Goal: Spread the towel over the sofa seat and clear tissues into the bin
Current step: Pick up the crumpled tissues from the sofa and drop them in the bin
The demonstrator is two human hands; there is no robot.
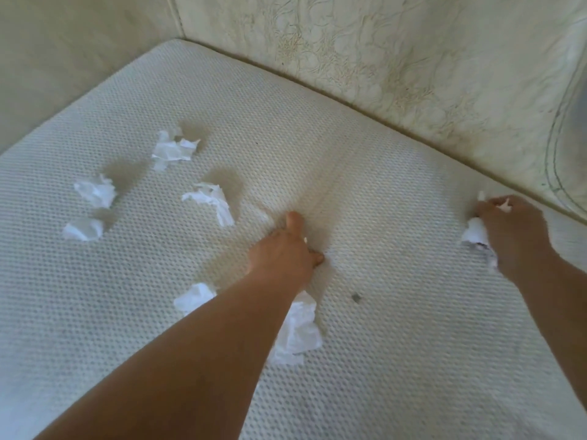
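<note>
Crumpled paper tissues (pixel 173 149), dimpled cloth towel (pixel 397 328)

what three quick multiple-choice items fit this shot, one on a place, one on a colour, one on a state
1. Where on the seat is the right hand?
A. at the front edge
B. at the back, by the backrest
C. in the far left corner

2. What colour are the loose tissues?
A. blue
B. pink
C. white

3. What state is the right hand in?
A. grip closed on a tissue
B. flat and empty
C. a fist on nothing

Answers:
1 B: it sits just short of the seam under the backrest.
2 C: every crumpled piece on the seat is white.
3 A: its fingers curl round a white wad, with bits poking out.
</note>
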